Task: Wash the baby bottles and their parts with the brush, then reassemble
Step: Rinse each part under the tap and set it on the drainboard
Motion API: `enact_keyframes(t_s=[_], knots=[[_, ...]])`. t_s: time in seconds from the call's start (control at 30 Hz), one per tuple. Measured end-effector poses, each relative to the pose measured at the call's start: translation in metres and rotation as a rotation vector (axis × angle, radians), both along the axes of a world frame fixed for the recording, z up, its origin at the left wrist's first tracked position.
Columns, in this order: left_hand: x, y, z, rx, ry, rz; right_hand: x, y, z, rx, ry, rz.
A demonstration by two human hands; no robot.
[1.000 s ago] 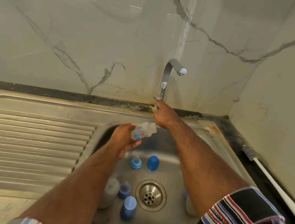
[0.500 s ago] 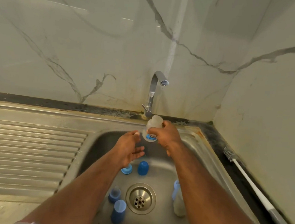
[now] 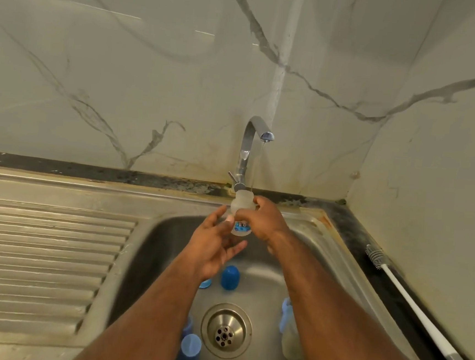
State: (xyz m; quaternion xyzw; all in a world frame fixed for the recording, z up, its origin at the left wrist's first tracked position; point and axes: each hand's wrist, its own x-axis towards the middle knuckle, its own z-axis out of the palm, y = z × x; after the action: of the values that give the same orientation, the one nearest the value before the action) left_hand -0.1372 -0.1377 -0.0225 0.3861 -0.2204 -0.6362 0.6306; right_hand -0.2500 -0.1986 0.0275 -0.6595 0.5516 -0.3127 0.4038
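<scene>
My right hand (image 3: 264,221) grips a small clear baby bottle (image 3: 241,204) with a blue print, held upright under the tap (image 3: 252,143), where a thin stream of water runs. My left hand (image 3: 214,246) is just left of the bottle, fingers relaxed and spread, fingertips near its side. In the sink (image 3: 143,257) lie a blue cap (image 3: 230,277), a blue ring (image 3: 205,284) partly behind my left wrist, another blue cap (image 3: 189,350) at the front, and a second bottle (image 3: 291,342) beside my right forearm. The bottle brush (image 3: 409,301) lies on the right counter.
The round steel drain (image 3: 226,330) sits mid-basin. A ribbed steel draining board (image 3: 39,263) stretches to the left. Marble walls close off the back and the right side, with a dark counter strip (image 3: 350,218) along them.
My right hand left the tap handle and took the bottle from my left hand, bringing it upright under the spout. Water now runs. My left hand let go and opened.
</scene>
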Motion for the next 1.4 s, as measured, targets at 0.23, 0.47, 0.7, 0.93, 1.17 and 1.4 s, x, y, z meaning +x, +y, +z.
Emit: enact_keyframes(t_s=[0.23, 0.47, 0.7, 0.93, 1.17, 1.4], knots=[[-0.008, -0.014, -0.011, -0.011, -0.145, 0.105, -0.005, -0.035, 0.017, -0.013, -0.095, 0.017], [-0.006, -0.016, -0.018, 0.072, -0.222, 0.144, 0.032, -0.060, 0.017, -0.247, 0.617, 0.286], [-0.007, -0.013, -0.016, 0.065, -0.326, 0.118, 0.011, -0.025, 0.012, -0.106, 0.175, 0.126], [-0.007, -0.009, -0.010, 0.055, -0.305, 0.143, -0.010, -0.005, 0.001, -0.171, 0.032, -0.056], [-0.001, -0.013, -0.007, 0.193, -0.134, 0.265, -0.001, -0.003, -0.005, -0.173, 0.077, -0.065], [-0.001, -0.008, -0.003, 0.171, -0.120, 0.211, 0.004, -0.007, -0.008, -0.163, 0.133, -0.020]])
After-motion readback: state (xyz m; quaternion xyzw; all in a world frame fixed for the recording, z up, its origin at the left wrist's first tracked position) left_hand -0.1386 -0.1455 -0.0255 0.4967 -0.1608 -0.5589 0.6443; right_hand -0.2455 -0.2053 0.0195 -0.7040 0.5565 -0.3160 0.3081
